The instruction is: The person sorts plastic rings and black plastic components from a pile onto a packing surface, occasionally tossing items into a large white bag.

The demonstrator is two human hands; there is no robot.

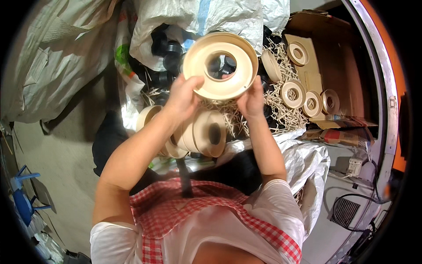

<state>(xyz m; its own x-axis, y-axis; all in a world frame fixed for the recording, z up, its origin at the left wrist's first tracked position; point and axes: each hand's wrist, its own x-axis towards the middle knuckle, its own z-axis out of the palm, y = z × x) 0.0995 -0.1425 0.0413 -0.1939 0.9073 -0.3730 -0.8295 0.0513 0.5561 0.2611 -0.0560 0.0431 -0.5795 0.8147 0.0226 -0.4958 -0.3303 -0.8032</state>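
Note:
I hold a cream plastic ring with a wide flange and a round central hole up in front of me with both hands. My left hand grips its lower left rim. My right hand grips its lower right rim, one fingertip showing inside the hole. Below the hands, a stack of similar cream rings lies on its side in my lap, black core facing right. Under the held ring is a bed of pale straw-like packing with black plastic parts scattered in it.
Several more cream rings lie on the packing and on a cardboard sheet to the right. White woven sacks sit behind and another at my right. A blue stool stands at the lower left on the floor.

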